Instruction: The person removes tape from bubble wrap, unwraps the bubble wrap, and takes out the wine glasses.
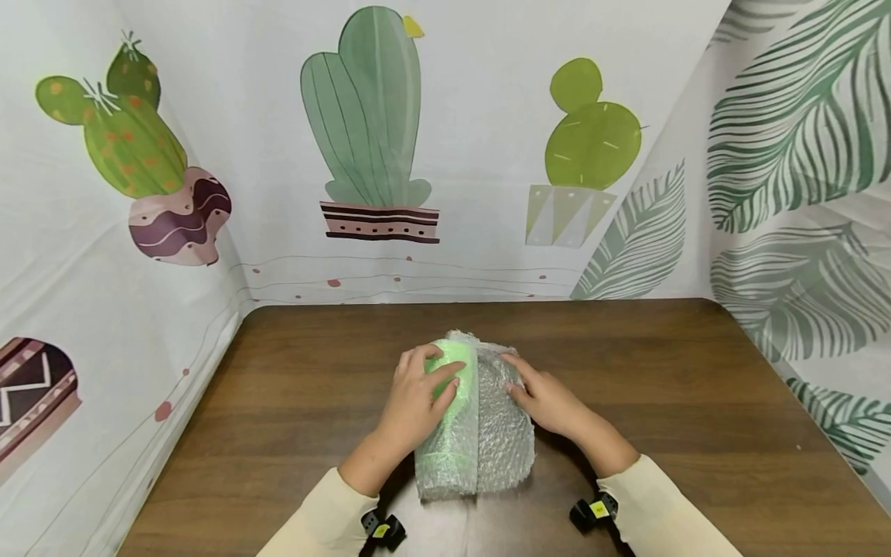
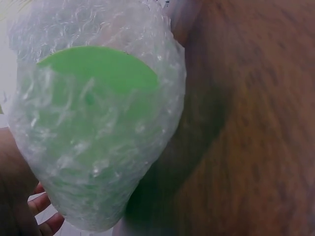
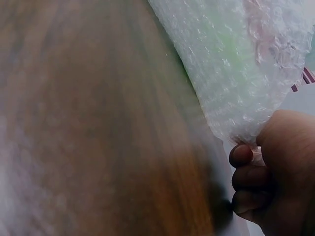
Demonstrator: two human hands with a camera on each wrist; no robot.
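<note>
A green, roughly cylinder-shaped thing (image 2: 101, 69) lies inside clear bubble wrap (image 1: 506, 433); its exact kind is hidden by the wrap. In the head view it lies lengthwise on the left half of the wrap, and a loose flap spreads to the right. My left hand (image 1: 421, 394) rests on the wrapped green part with its fingers bent loosely over the top. At the flap's upper right edge, my right hand (image 1: 550, 398) pinches the wrap between thumb and forefinger. The right wrist view shows its other fingers (image 3: 249, 178) curled below that edge.
The brown wooden table (image 1: 313, 363) extends around the wrap on all sides. Behind and beside it hangs a white cloth (image 1: 480, 155) printed with cacti and leaves. A black wrist camera (image 1: 592, 510) sits at the right cuff, another wrist camera (image 1: 383, 531) at the left.
</note>
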